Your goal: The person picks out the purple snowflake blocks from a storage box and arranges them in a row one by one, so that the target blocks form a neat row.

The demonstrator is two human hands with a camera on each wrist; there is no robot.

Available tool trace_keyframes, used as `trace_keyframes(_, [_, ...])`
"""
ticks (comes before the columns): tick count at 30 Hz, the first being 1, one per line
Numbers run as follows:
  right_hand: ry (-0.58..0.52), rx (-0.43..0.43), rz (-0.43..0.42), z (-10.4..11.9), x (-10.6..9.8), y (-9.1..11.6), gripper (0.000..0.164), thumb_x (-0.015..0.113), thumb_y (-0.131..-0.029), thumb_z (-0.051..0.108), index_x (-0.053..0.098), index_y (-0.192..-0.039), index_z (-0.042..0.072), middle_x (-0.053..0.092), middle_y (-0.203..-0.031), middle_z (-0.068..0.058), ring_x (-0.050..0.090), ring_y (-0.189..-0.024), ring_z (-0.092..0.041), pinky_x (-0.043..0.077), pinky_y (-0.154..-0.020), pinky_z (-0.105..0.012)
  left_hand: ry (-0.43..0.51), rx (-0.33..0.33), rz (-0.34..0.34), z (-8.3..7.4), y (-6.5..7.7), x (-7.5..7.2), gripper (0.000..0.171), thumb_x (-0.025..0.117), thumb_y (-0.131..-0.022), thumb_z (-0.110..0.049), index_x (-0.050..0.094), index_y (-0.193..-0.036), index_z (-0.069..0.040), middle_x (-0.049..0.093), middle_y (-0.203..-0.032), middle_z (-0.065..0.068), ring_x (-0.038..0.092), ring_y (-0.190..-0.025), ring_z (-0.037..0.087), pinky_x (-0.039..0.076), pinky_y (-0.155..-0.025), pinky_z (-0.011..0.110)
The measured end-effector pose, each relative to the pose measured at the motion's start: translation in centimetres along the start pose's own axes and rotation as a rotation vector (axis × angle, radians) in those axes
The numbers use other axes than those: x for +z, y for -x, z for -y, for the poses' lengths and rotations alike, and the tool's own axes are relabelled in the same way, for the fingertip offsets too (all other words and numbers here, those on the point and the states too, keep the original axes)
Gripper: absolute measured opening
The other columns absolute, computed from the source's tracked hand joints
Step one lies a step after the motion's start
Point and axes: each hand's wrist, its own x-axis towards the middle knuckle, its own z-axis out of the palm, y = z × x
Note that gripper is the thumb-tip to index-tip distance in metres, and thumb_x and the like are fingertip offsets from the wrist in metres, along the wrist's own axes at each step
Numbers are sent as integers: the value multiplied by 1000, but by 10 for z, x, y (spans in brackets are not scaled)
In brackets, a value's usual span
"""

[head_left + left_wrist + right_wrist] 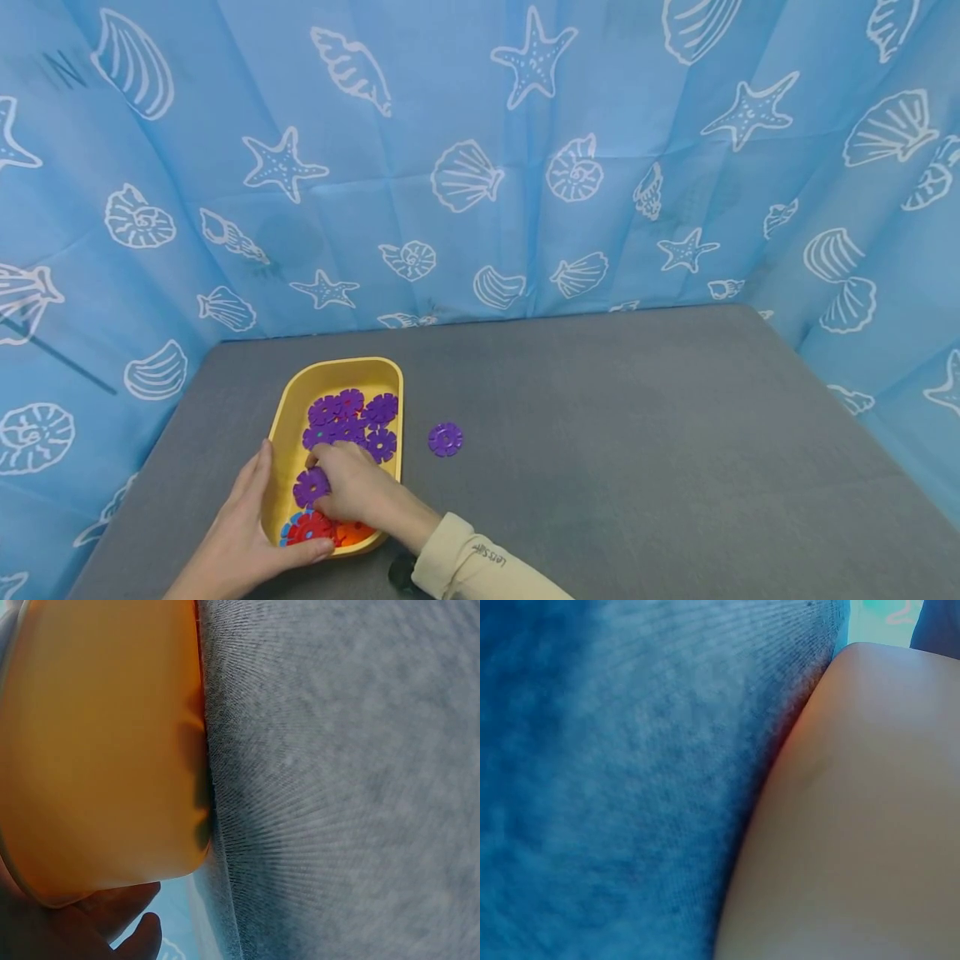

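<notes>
Purple plastic flower-shaped disc with a notched rim (311, 487): inside the tray, at the fingertips of the right hand (358, 485), between the bent fingers and the thumb. Cannot tell whether the fingers pinch it or only lie against it; the spacing is narrow, about the breadth of the disc.

Near-side pieces, below the right hand and just past the left thumb: a red plastic notched disc (306, 527), a blue notched disc (285, 533) partly beneath it, and orange plastic pieces (352, 533) half covered by the right hand and wrist.

Beyond the right hand's fingers: a cluster of overlapping purple notched discs (347, 430), with bits of red and orange showing between them.

All of these lie in a yellow rounded-corner plastic tray (341, 377). Left hand (243, 529): spread wide at the tray's near-left corner, fingers extended along the outer left wall, thumb laid over the near rim. In the left wrist view, fingers show past the end of the tray's outer wall.

To the right of the right hand, outside the tray and apart from it: a single purple notched disc (446, 439), lying flat on the grey cloth-covered table (637, 450).

Behind the right hand: a cream sleeve with dark lettering (480, 562); under that wrist, a small dark object (401, 572), type unclear. Right wrist view: mostly cloth and a smooth tan surface (862, 802), identity uncertain.

Past both hands, around the table: a light-blue curtain printed with white shells and starfish (517, 233).
</notes>
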Motion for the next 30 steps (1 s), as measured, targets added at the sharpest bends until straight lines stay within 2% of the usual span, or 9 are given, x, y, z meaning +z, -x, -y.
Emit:
trace_keyframes(2, [-24,-33,2,-1,-1,-1,41,84,-86,22,70,-124,21,73,-115,10,61,-94,3,55,-83,-12,6,4,-3,1,0,0,138,78,-79,-63,-14,-161,0,10,-163,32,41,-133,50,51,-103,64])
trace_keyframes(5, [-60,-63,6,-2,0,-1,42,83,-87,18,71,-127,20,75,-109,11,59,-79,6,52,-69,-8,10,12,-11,1,1,1,138,78,-79,-63,-14,-161,0,10,-163,31,42,-132,50,51,-102,65])
trace_keyframes(8, [-92,-64,3,-2,0,-1,44,84,-86,18,72,-128,20,72,-86,11,52,-61,4,45,-52,-9,6,32,-33,2,1,2,138,80,-78,-61,-11,-161,1,12,-163,32,43,-132,51,50,-101,66])
trace_keyframes(11, [-130,-63,-1,-2,1,0,45,85,-85,19,73,-128,19,59,-65,11,46,-52,2,39,-45,-11,2,45,-45,3,1,2,138,80,-78,-61,-11,-161,2,12,-163,33,43,-132,52,50,-101,67])
trace_keyframes(14, [-166,-74,0,-3,0,2,45,86,-83,20,74,-126,17,53,-58,11,44,-50,2,38,-44,-12,3,41,-40,3,1,2,138,80,-78,-61,-11,-161,2,12,-163,33,43,-132,52,51,-100,66])
trace_keyframes(20, [-225,-86,13,-4,-1,3,44,86,-83,18,74,-125,15,52,-54,10,44,-44,2,36,-41,-11,11,40,-37,2,1,1,137,79,-78,-61,-11,-161,1,12,-163,33,42,-133,53,53,-99,65])
trace_keyframes(30, [-254,-115,12,-5,-3,4,43,87,-82,15,75,-123,11,53,-56,12,43,-45,5,37,-43,-10,19,45,-43,2,1,2,139,81,-77,-60,-12,-161,1,11,-164,33,42,-134,53,52,-100,66])
